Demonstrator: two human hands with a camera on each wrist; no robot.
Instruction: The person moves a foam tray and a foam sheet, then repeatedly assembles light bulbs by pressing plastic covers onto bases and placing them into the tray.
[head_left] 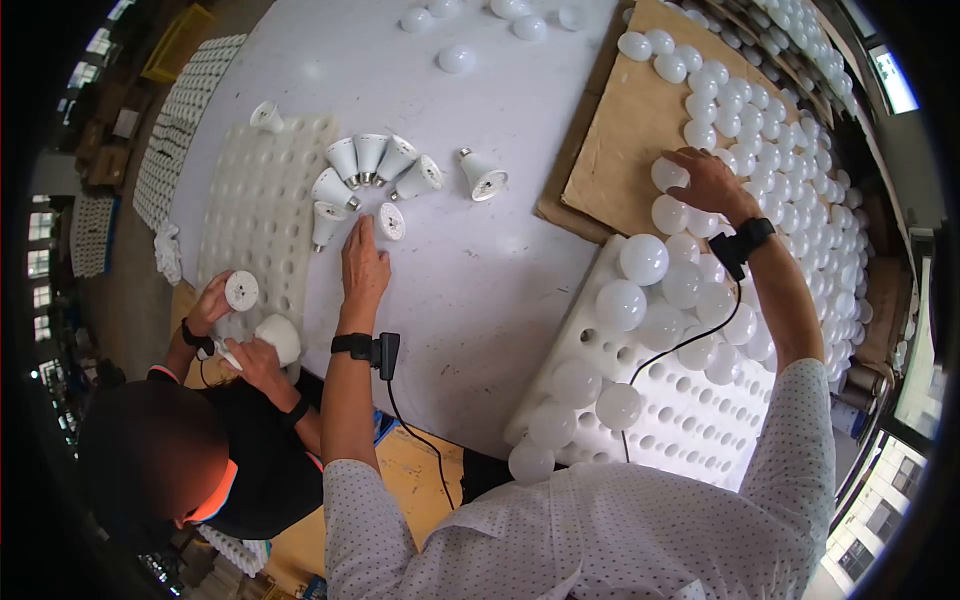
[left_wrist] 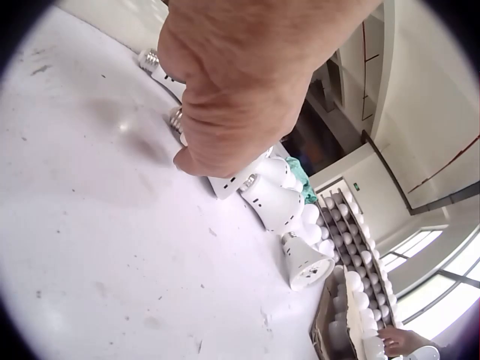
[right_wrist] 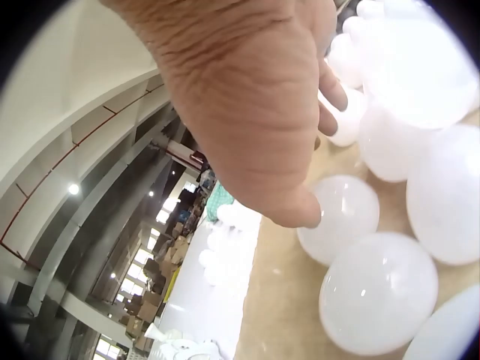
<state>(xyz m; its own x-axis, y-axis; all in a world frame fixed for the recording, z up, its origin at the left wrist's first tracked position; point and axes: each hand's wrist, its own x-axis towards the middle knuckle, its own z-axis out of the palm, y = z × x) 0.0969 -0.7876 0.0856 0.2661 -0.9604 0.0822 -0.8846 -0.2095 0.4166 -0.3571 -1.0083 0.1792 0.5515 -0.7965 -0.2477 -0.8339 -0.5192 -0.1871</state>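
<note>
In the head view, my left hand (head_left: 365,265) reaches forward with fingers extended beside a white bulb base (head_left: 391,221) with a round plate. Around it lie several white cone-shaped bulb housings (head_left: 370,155) with metal screw caps. In the left wrist view, the left hand (left_wrist: 232,97) covers part of them, and its fingertips are hidden. Away to the right, my right hand (head_left: 715,187) spreads over a white globe cover (head_left: 668,175) on cardboard. The right wrist view has its thumb (right_wrist: 300,210) against this globe (right_wrist: 343,217), while the fingers arch above, apart from it.
Many globe covers (head_left: 790,190) crowd the cardboard (head_left: 620,140) and a perforated foam tray (head_left: 690,410). Left of the housings lies another foam tray (head_left: 225,200). A second person's hands (head_left: 255,360) hold a bulb base (head_left: 241,291) and a white globe (head_left: 279,338). Cables hang from both my wrists.
</note>
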